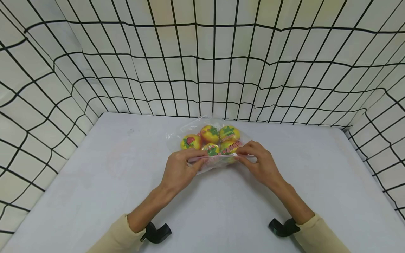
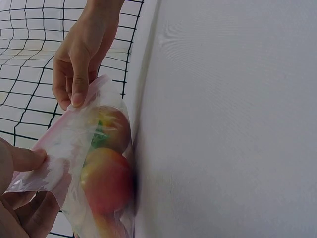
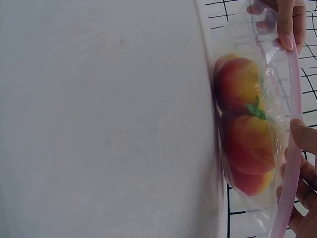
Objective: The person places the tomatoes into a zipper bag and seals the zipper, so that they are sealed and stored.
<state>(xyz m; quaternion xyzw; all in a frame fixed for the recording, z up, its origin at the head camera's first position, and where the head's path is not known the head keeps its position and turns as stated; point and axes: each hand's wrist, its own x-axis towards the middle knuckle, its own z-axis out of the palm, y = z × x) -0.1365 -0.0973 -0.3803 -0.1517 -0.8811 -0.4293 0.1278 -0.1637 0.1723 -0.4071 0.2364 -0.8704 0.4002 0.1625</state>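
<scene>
A clear zip bag [image 1: 173, 137] with printed strawberries and green leaves lies at the back middle of the table. Several round yellow-and-red, peach-like fruits [image 1: 191, 141] are inside it. Along the near edge runs a pink zip strip [image 1: 218, 157] with a small white slider [image 1: 234, 154]. My left hand [image 1: 179, 169] pinches the strip's left part between thumb and fingers. At the slider, my right hand [image 1: 262, 164] pinches the strip's right part. In the left wrist view the fruits [image 2: 108, 178] press against the film. The right wrist view shows the pink strip [image 3: 295, 89] stretched between both hands.
A white-covered table [image 1: 95, 189] carries the bag. Black netting [image 1: 213, 58] over pale walls rises behind the table and along both sides. Black curved devices [image 1: 157, 233] sit at both wrists, by the beige sleeves [image 1: 117, 235].
</scene>
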